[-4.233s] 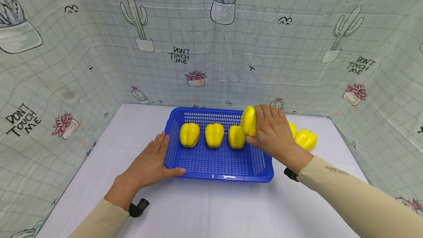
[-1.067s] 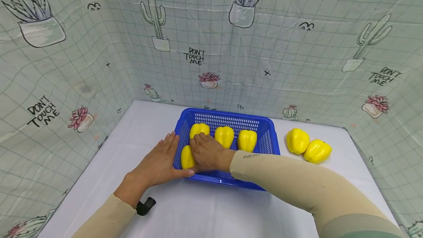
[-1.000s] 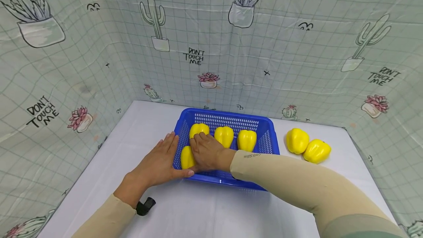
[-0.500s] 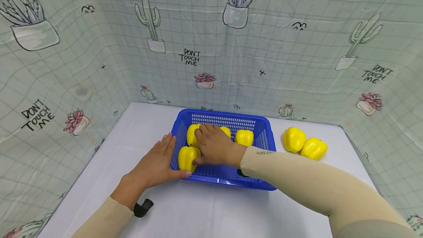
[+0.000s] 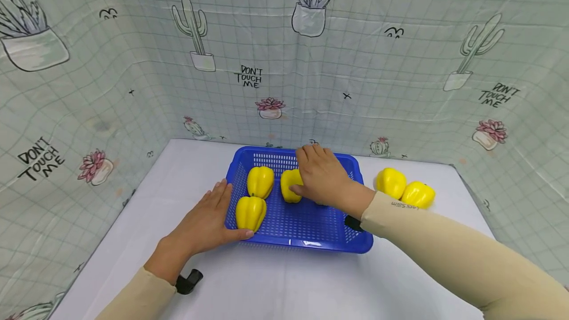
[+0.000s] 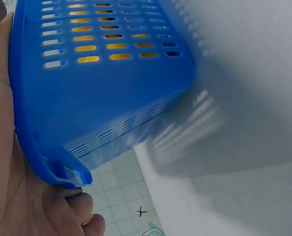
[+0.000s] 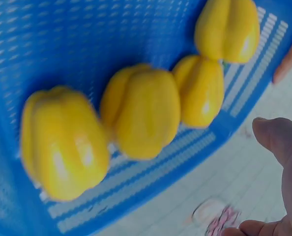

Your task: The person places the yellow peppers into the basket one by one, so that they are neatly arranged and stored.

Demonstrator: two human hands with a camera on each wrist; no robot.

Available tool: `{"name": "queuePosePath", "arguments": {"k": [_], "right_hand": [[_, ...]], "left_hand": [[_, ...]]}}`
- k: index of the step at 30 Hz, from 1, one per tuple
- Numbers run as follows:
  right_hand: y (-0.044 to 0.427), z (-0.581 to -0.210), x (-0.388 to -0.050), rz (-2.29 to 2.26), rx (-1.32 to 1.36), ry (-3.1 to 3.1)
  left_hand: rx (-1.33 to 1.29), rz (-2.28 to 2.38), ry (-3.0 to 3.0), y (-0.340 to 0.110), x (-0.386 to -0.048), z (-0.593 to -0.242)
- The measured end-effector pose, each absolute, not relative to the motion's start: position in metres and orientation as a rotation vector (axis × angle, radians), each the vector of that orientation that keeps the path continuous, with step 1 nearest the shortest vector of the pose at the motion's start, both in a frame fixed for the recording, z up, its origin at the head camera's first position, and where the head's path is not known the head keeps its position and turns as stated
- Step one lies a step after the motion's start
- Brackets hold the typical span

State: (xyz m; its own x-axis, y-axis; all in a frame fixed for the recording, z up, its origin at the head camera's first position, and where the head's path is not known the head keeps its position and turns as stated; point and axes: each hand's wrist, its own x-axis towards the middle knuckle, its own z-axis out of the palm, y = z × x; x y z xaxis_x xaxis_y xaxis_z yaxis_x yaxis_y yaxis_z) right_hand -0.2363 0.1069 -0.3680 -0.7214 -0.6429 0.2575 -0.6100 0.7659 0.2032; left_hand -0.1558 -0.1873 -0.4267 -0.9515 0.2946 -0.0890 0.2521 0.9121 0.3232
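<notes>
Head, right wrist | 1 basket [image 5: 306, 223] | 4 peppers [image 5: 260, 182] inside, 2 outside | fingers [image 5: 217, 195] [image 5: 311, 152] relaxed, empty

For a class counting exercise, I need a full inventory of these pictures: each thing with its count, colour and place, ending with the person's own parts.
Peppers in the basket: four, yellow, all clear in the right wrist view
Peppers on the table: two, yellow, right of the basket
Basket: one, blue, on the table
Table: one, white, beneath the basket
Backdrop: one, pale with grid lines, printed plants and "DON'T TOUCH ME", behind the table
Wrist pieces: two, black, one at each wrist
Sleeves: two, beige, on the forearms
Left hand: one, bare, at the basket's left rim
Right hand: one, bare, above the basket
</notes>
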Motion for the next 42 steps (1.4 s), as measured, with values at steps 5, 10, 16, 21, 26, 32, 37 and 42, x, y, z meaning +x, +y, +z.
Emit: {"name": "queuePosePath", "arguments": {"k": [5, 10, 16, 21, 26, 32, 37, 42], "right_hand": [[0.134, -0.367, -0.239, -0.187, 0.899, -2.599], [0.159, -0.371, -0.241, -0.186, 0.835, -2.607], [0.19, -0.379, -0.243, -0.165, 0.754, -2.611], [0.223, -0.384, -0.242, -0.153, 0.631, -2.643], [0.26, -0.392, -0.238, -0.096, 0.497, -2.716], [0.296, -0.409, -0.23, -0.068, 0.348, -2.82], [0.32, -0.428, -0.226, -0.074, 0.28, -2.874], [0.336, -0.444, -0.225, -0.085, 0.271, -2.903]], "left_hand": [[0.413, 0.472, 2.939, -0.188, -0.156, -0.426], [0.414, 0.473, 2.943, -0.187, -0.156, -0.426], [0.442, 0.484, 2.941, -0.187, -0.156, -0.426], [0.458, 0.477, 2.938, -0.189, -0.156, -0.426], [0.449, 0.476, 2.934, -0.188, -0.156, -0.425], [0.443, 0.463, 2.933, -0.189, -0.155, -0.424], [0.44, 0.46, 2.935, -0.188, -0.155, -0.424], [0.439, 0.452, 2.933, -0.189, -0.156, -0.425]]}}
